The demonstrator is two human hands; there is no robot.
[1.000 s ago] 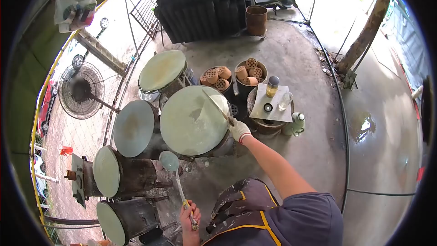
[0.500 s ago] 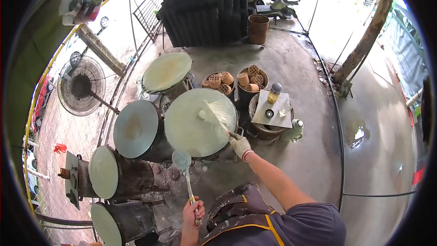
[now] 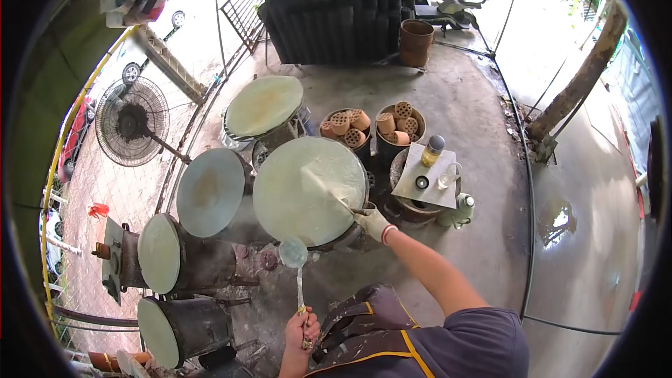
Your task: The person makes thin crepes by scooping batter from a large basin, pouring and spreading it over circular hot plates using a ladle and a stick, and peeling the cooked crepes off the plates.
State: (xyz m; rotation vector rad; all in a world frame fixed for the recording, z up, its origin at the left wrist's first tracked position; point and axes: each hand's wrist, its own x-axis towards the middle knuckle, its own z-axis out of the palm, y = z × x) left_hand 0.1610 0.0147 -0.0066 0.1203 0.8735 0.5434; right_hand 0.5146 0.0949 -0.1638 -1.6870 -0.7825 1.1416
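My right hand (image 3: 373,224), in a light glove, is closed on a thin-handled spreader (image 3: 341,202). Its pale head is blurred and lies over the wet, whitish layer on a large round griddle (image 3: 290,178). My bare left hand (image 3: 302,329) grips the handle of a ladle (image 3: 292,253). The ladle's round bowl, coated with pale liquid, is just off the griddle's near edge. Left of this griddle stands another round plate (image 3: 210,192), bluish grey with a brown centre. Behind it, a further round plate (image 3: 266,105) carries a pale layer.
More drum stoves with pale round tops (image 3: 159,253) line the left side. Perforated clay-coloured cylinders (image 3: 355,120) fill two buckets beyond the griddle. A drum at right holds a board (image 3: 411,185) with a jar and a glass mug. A fan (image 3: 131,122) stands far left.
The spreader's head has swept slightly lower over the griddle, nearer my right hand. The ladle is still held near the griddle's front edge. The whole view has shifted a little.
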